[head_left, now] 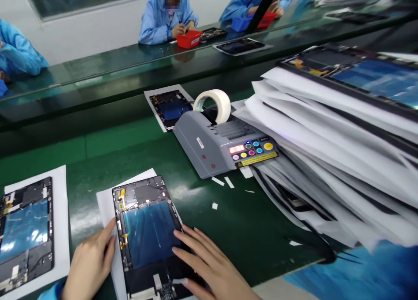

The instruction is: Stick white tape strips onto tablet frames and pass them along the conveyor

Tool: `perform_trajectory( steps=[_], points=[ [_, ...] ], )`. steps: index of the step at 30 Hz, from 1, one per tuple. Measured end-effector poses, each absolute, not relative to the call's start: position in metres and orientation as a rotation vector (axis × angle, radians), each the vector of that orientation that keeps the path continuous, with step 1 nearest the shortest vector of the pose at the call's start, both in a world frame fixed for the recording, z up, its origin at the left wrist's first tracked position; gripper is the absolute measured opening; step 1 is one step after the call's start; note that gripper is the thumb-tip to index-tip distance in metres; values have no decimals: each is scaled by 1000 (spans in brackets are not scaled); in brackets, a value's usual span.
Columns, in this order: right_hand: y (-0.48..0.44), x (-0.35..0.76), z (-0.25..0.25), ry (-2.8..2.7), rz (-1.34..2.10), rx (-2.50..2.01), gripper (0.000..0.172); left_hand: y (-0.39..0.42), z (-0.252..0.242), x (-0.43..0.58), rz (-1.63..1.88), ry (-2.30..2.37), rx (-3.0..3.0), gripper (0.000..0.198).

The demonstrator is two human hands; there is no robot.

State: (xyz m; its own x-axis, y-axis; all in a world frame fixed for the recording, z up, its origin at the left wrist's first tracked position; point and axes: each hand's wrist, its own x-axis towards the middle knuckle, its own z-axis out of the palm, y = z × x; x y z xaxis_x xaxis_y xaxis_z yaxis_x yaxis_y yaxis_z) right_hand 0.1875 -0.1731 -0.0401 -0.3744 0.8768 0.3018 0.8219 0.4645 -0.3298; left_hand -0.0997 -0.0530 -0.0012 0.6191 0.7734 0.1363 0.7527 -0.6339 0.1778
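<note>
An opened tablet (153, 234) with a blue film-covered battery lies on a white sheet (106, 206) in front of me. My left hand (93, 258) is at its left edge, index finger stretched out against the frame and thumb a little apart. Across the right edge rests my right hand (214, 265), fingers spread, some tips over the blue area. A small pale strip (179, 281) shows at the tip of its lowest visible digit; whether it is gripped cannot be made out. The tablet's lower end runs out of view.
Another opened tablet (28, 230) lies at left. A grey tape dispenser (202, 147) with a white tape roll (224, 106) stands ahead, paper scraps (218, 181) near it. A tall stack of sheets and tablets (326, 130) leans at right. Co-workers in blue (153, 19) sit across the bench.
</note>
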Motion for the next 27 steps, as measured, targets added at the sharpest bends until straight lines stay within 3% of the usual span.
perform_trajectory(
  steps=[11,18,27],
  points=[
    [-105,189,19,-2316,419,-1303,24,-24,9,-74,407,1153,3049,28],
    [-28,138,-16,-2172,164,-1261,21,-10,-18,-74,417,1106,3003,36],
    [-27,139,-34,-2071,101,-1250,18,-15,-19,-67,370,1167,2837,39]
  ],
)
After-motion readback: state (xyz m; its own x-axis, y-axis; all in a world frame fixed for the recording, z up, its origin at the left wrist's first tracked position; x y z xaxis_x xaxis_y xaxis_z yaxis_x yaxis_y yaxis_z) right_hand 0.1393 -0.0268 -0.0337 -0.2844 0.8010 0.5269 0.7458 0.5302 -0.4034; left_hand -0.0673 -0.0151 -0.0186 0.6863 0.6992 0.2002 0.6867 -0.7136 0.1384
